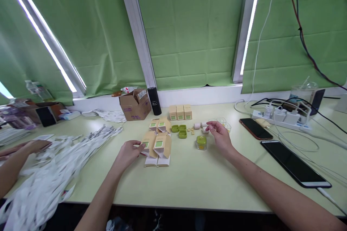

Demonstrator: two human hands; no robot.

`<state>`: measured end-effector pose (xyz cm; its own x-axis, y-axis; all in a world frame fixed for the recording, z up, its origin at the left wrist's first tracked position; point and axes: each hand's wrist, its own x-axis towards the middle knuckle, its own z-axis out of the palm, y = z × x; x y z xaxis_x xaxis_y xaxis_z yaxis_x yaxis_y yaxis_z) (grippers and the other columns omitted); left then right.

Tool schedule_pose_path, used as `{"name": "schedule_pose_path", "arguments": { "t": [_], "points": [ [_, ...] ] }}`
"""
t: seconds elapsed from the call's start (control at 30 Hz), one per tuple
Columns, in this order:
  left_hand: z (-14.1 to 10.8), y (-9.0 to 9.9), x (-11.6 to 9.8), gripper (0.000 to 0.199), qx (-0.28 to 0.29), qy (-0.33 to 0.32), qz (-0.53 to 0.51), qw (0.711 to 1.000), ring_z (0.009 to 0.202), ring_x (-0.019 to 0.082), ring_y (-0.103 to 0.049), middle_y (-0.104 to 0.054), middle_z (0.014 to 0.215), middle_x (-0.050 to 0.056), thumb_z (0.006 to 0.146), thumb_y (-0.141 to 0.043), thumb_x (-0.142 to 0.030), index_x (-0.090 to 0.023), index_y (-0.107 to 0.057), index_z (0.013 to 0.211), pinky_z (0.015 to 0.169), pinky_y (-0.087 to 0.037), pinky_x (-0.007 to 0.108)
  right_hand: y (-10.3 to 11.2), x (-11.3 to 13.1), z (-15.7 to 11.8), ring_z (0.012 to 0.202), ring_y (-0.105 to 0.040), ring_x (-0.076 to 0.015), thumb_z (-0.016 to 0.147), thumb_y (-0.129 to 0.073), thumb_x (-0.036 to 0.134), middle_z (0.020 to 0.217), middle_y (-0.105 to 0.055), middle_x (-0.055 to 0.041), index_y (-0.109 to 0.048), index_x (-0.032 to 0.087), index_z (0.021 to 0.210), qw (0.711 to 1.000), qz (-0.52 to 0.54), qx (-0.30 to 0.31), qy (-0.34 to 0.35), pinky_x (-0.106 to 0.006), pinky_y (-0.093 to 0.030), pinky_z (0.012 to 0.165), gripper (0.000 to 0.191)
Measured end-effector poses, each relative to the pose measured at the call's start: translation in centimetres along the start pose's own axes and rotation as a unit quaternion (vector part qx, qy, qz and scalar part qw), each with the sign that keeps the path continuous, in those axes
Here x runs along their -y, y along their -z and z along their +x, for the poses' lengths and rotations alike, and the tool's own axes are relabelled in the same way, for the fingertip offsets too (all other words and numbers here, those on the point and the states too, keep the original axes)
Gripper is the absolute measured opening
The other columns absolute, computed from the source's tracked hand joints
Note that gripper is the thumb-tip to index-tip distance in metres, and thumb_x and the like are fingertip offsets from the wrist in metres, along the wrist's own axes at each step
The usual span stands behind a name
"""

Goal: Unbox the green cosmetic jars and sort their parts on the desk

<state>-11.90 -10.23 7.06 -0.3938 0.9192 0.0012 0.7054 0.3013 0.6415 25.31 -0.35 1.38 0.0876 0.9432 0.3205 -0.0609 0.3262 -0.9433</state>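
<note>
My left hand [130, 154] has its fingers curled at the left edge of a small tan carton [149, 140] with open flaps and a green label. Beside it lies a matching open carton [162, 142], with more open ones just behind. My right hand [221, 138] pinches a small white roll [206, 130], partly covered by the fingers. Left of that hand stands a small clear container with a green lid [201, 142]. Between the hands sit green lids [182, 134] and small yellowish pieces [192, 131]. Clear containers [226, 125] lie partly hidden behind my right hand.
Three closed cartons [180, 112] stand at the back, near a cardboard box [135, 105] and black cylinder [154, 101]. White strips [67, 162] pile up at left beside another person's hand [35, 147]. Phones [294, 162], cables and a power strip [282, 119] occupy the right.
</note>
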Motion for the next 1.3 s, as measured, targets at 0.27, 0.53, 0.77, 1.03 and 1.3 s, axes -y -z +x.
{"name": "schedule_pose_path", "arguments": {
  "t": [0.27, 0.53, 0.77, 1.03, 1.3],
  "points": [
    [0.7, -0.6, 0.8, 0.052, 0.005, -0.023, 0.021, 1.0, 0.077, 0.031, -0.073, -0.078, 0.071, 0.008, 0.08, -0.06, -0.066, -0.019, -0.07, 0.1, 0.066, -0.042, 0.032, -0.1, -0.1, 0.0, 0.089, -0.065, -0.0251, 0.081, -0.067, 0.062, 0.084, -0.071, -0.0038, -0.069, 0.023, 0.103, 1.0, -0.006, 0.007, -0.001, -0.041, -0.046, 0.088, 0.045],
    [0.0, 0.5, -0.7, 0.055, -0.052, -0.031, 0.118, 0.991, 0.095, 0.036, -0.071, -0.078, 0.097, 0.012, 0.089, -0.049, -0.065, -0.021, -0.073, 0.111, 0.074, -0.046, 0.036, 0.1, -0.5, 0.2, 0.089, -0.065, -0.0244, 0.084, -0.067, 0.06, 0.085, -0.071, -0.004, -0.068, 0.023, 0.105, 1.0, -0.006, 0.015, 0.004, -0.041, -0.046, 0.087, 0.043],
    [-1.9, -1.9, -5.8, 0.031, -0.235, -0.289, 0.035, 0.927, 0.112, 0.034, -0.057, -0.077, 0.099, 0.01, 0.094, -0.057, -0.036, -0.022, -0.067, 0.12, 0.102, -0.044, 0.049, 0.1, -0.5, 0.2, 0.087, -0.066, -0.0243, 0.083, -0.067, 0.055, 0.083, -0.071, -0.0041, -0.07, 0.022, 0.1, 1.0, -0.021, 0.011, 0.002, -0.04, -0.048, 0.085, 0.037],
    [-2.6, -9.1, -12.5, 0.046, -0.119, -0.456, -0.003, 0.882, 0.117, 0.033, -0.059, -0.074, 0.098, 0.009, 0.087, -0.062, -0.013, -0.023, -0.06, 0.132, 0.094, -0.051, 0.048, 0.5, -1.2, 0.4, 0.079, -0.063, -0.0219, 0.075, -0.062, 0.031, 0.082, -0.071, -0.0034, -0.071, 0.022, 0.094, 0.997, -0.058, 0.05, 0.017, -0.036, -0.049, 0.072, 0.023],
    [-1.1, -13.0, -14.1, 0.063, 0.067, -0.475, 0.022, 0.877, 0.129, 0.033, -0.053, -0.066, 0.132, 0.011, 0.077, -0.074, -0.02, -0.029, -0.055, 0.137, 0.1, -0.052, 0.046, 0.7, -1.0, 0.3, 0.072, -0.058, -0.0189, 0.062, -0.049, 0.02, 0.083, -0.068, -0.0014, -0.069, 0.023, 0.09, 0.99, -0.108, 0.077, 0.04, -0.034, -0.045, 0.068, 0.035]
  ]
}}
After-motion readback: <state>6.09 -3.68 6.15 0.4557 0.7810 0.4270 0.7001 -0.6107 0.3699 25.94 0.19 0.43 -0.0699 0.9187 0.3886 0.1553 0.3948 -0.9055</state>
